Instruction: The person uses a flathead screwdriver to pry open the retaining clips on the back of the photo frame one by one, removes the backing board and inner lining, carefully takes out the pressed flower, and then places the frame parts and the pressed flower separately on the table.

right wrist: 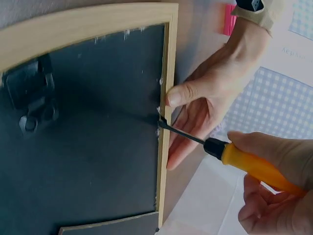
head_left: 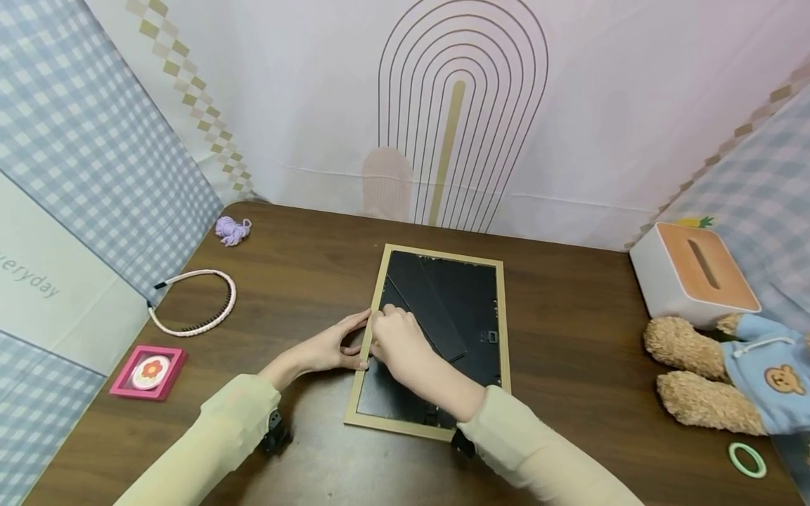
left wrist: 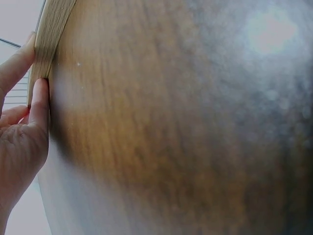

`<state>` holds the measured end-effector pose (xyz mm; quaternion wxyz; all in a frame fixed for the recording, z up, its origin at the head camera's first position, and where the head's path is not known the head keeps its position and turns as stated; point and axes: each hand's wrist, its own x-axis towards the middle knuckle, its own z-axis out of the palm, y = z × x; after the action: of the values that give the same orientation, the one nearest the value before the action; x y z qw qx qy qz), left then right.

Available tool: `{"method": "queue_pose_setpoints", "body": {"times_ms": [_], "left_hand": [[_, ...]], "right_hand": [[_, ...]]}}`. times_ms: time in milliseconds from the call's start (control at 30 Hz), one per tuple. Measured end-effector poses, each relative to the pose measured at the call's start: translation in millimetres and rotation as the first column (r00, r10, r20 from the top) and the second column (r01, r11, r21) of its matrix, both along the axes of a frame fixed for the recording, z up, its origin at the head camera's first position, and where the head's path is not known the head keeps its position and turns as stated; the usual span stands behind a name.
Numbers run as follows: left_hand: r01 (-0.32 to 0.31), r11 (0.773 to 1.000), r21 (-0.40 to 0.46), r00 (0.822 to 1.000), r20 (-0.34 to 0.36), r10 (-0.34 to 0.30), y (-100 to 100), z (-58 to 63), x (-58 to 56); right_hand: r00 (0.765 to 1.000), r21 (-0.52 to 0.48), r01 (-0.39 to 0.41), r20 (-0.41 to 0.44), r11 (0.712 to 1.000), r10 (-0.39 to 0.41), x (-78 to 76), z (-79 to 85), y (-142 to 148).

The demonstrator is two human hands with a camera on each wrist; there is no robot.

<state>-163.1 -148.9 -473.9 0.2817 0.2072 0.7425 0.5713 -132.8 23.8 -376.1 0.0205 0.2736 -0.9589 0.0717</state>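
Note:
A picture frame (head_left: 502,309) with a pale wood rim lies face down on the table, its black backing board (head_left: 462,292) upward. A folded stand leg (head_left: 436,316) and metal hangers are on the backing. My right hand (head_left: 401,344) grips a screwdriver (right wrist: 254,166) by its yellow-orange handle. The screwdriver's thin tip touches the backing's edge at the inner left side of the rim, beside small metal tabs. My left hand (head_left: 329,348) presses that side's outer edge with thumb and fairly straight fingers; in the right wrist view the thumb is by the screwdriver tip.
On the left are purple yarn (head_left: 232,230), a white headband (head_left: 230,292) and a pink box (head_left: 177,365) with a flower disc. A tissue box (head_left: 658,281), a teddy bear (head_left: 709,404) and a green ring (head_left: 734,457) are on the right. A cloth backdrop (head_left: 304,105) stands behind the table.

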Motion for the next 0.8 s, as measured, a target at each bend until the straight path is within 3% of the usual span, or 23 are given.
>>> {"method": "queue_pose_setpoints", "body": {"times_ms": [233, 333, 633, 800], "left_hand": [[-0.003, 1.0, 0.002, 1.0, 0.02, 0.003, -1, -0.1, -0.4], [-0.005, 1.0, 0.001, 0.999, 0.033, 0.005, -2, 0.2, -0.7], [-0.003, 1.0, -0.023, 1.0, 0.006, 0.003, -3, 1.1, -1.6], [0.006, 1.0, -0.014, 0.999, 0.037, -0.005, -2, 1.6, -0.5]], "right_hand": [[0.982, -0.001, -0.017, 0.191, 1.0, 0.017, -5.4, 5.1, 1], [0.973, -0.025, 0.002, 0.231, 1.0, 0.003, -6.6, 6.7, 0], [0.978, -0.034, -0.022, 0.207, 0.999, 0.029, -6.7, 10.3, -6], [0.967, -0.171, -0.001, 0.251, 0.985, 0.045, -13.6, 6.0, 12]]}}
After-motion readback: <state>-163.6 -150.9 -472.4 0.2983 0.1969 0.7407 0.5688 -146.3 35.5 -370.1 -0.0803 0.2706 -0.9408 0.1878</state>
